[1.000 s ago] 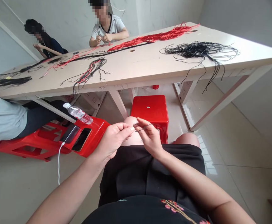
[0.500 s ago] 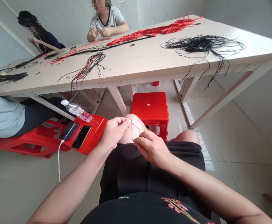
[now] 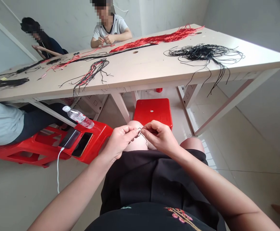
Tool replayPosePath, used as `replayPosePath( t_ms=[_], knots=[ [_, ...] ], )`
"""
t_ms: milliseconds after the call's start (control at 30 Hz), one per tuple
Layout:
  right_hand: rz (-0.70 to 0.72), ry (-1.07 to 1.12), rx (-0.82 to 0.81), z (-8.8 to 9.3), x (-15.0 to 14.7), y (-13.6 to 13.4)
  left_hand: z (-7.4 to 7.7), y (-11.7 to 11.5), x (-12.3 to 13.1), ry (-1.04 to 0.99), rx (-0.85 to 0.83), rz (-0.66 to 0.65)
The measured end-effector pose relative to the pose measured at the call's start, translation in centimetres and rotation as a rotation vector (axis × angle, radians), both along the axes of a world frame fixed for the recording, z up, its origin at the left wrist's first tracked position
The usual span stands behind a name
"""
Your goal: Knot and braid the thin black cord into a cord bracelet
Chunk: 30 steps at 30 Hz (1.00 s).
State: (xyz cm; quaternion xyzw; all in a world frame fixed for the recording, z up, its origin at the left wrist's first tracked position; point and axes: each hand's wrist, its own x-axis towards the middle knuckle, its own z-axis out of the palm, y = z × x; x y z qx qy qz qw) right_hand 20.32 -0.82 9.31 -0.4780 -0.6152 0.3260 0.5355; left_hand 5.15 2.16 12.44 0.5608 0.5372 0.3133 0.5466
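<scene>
Above my lap, a thin black cord [image 3: 143, 136] is looped between my two hands, with a loose end hanging over my knee. My left hand [image 3: 124, 138] pinches it between thumb and forefinger, palm turned inward. Close against it, my right hand [image 3: 160, 134] also pinches the cord, its fingertips almost touching the left ones. A small loop shows between the fingertips. Whether a knot lies in it is too small to tell.
The long table [image 3: 140, 70] bears a black cord tangle [image 3: 202, 53], red cords [image 3: 154, 40] and a red-and-black bundle [image 3: 91, 73]. A red stool [image 3: 151, 112] stands ahead. On another stool at left are a water bottle [image 3: 79, 118], a phone [image 3: 82, 144] and a power bank [image 3: 69, 138]. Other people sit around.
My right hand has moved up and inward, meeting the left hand's fingertips. The cord that stretched between them is now a small loop. The view has tilted slightly up.
</scene>
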Motion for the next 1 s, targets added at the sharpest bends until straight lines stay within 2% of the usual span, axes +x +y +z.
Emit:
replayPosePath(
  t_ms=[267,500,700,867,1000],
  knots=[
    [0.033,-0.043,0.027,0.4,0.1,0.3,0.3,0.4,-0.4,-0.121,-0.185,-0.022],
    [0.059,-0.182,0.089,1.7,0.4,0.4,1.1,0.8,-0.8,-0.208,-0.346,-0.05],
    [-0.006,-0.255,0.183,2.4,0.1,0.3,2.1,0.7,-0.6,-0.17,-0.315,-0.05],
    [0.082,-0.323,0.17,3.4,0.5,0.4,2.8,0.8,-1.1,-0.199,-0.36,-0.123],
    [0.084,-0.401,0.191,4.0,0.5,0.7,3.0,1.1,-1.4,-0.203,-0.353,-0.19]
  ],
)
